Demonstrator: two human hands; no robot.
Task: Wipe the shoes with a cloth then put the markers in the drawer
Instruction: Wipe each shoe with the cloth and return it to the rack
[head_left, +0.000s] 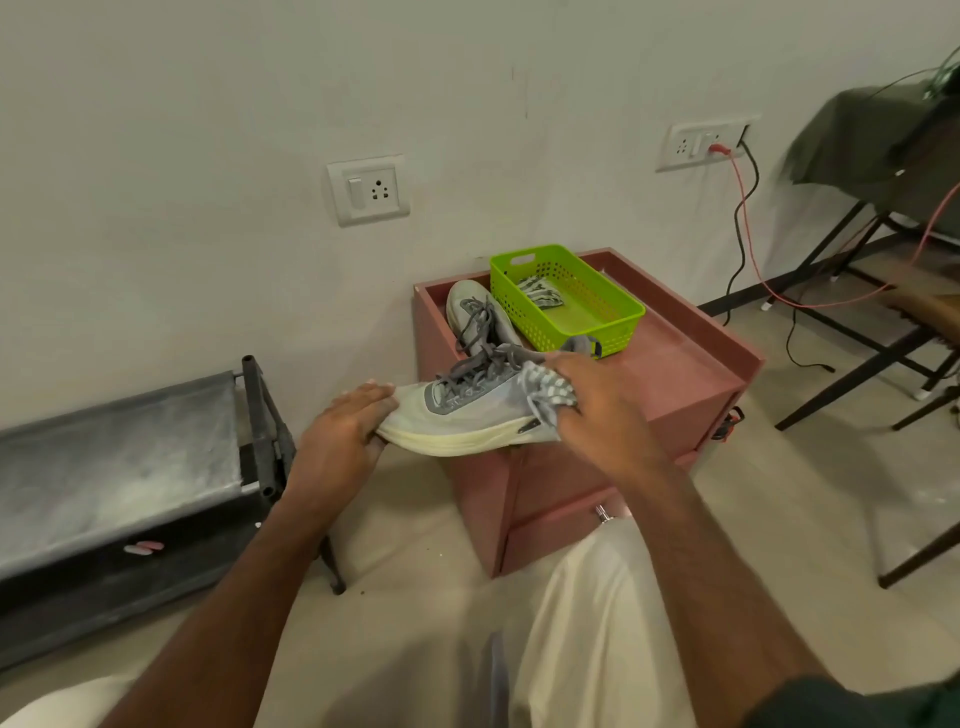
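My left hand (345, 426) grips the toe of a white and grey sneaker (467, 410), holding it in the air in front of the pink cabinet (675, 374). My right hand (597, 405) presses a grey and white checked cloth (550, 389) against the sneaker's heel side. A second sneaker (470, 312) with grey laces lies on the cabinet top by the wall. A green plastic basket (618, 332) stands on the cabinet and holds another piece of checked cloth (540, 293). No markers are visible.
The cabinet has a drawer with a metal knob (602, 514) low on its front. A dusty black bench (119, 478) stands at the left. A folding table with cables (748, 218) is at the right. My knees in light trousers fill the bottom.
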